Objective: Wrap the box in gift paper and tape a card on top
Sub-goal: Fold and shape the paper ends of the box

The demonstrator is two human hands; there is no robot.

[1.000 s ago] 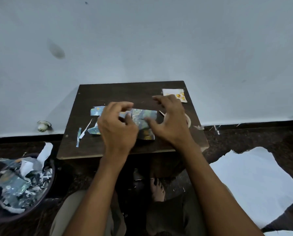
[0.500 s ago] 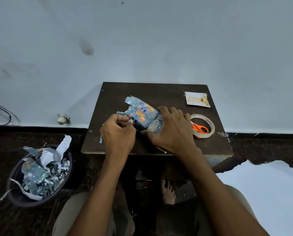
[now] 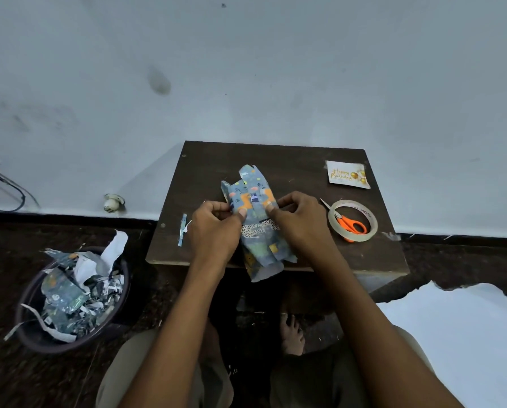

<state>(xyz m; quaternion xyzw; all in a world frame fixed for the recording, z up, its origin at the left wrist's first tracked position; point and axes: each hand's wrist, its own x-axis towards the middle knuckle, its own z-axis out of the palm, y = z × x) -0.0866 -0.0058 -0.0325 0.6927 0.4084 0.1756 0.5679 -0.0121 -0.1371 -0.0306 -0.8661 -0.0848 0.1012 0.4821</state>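
- Since the earlier frame, the paper-wrapped box (image 3: pixel 256 228) has been turned lengthwise, overhanging the dark wooden table (image 3: pixel 373 260) at its near edge.
- Crinkled patterned gift paper (image 3: pixel 253 184) is pinched by the left hand (image 3: pixel 217 231) and right hand (image 3: pixel 301 223).
- The glossy card (image 3: pixel 347 174) lies flat beside the tape ring (image 3: pixel 353 220).

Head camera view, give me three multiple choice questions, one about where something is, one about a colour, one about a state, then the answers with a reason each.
1. Where does the birthday card lie?
A. the table's far right corner
B. in the bin
C. under the paper

2. What colour are the handles of the scissors?
A. green
B. orange
C. black

3. How is the wrapped box held?
A. one hand only
B. both hands
C. untouched

Answers: 1 A, it sits beyond the tape roll on the table. 2 B, orange loops show inside the roll. 3 B, the left hand and right hand both pinch its paper.
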